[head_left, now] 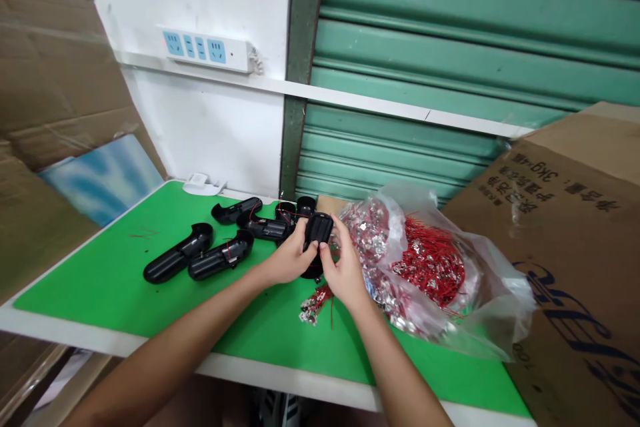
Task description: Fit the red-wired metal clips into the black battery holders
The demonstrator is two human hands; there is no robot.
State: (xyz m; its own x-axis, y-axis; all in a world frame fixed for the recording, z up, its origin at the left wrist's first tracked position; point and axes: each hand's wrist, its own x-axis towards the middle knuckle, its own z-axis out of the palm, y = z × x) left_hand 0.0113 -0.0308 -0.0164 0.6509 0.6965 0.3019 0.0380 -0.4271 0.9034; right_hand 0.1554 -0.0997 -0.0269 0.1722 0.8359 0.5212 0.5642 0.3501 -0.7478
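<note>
- Far left, a cardboard box (55,60), cut off by the picture's edge.
- On the green table (100,280), a black case (173,260) shows no wire; the neighbouring case (215,263) has a thin red wire across it.
- Behind them lie more black cases (265,229), one with red wire; they overlap, so I can't count them surely.
- The left hand (287,259) pinches the near left side of a black piece (319,227), thumb bent over it; the fingers behind are hidden.
- Just below the hands, a small bunch of wires (314,305) with metal ends lies loose.
- The right hand (346,267) grips the piece's other side, also closed. Whether it has wire inside is unclear.
- Right, a plastic bag (493,323) holds many more red wires (433,260). Judging by these, few cases are wired and most wires remain unused.
- Far right, another box (550,240), cut off.
</note>
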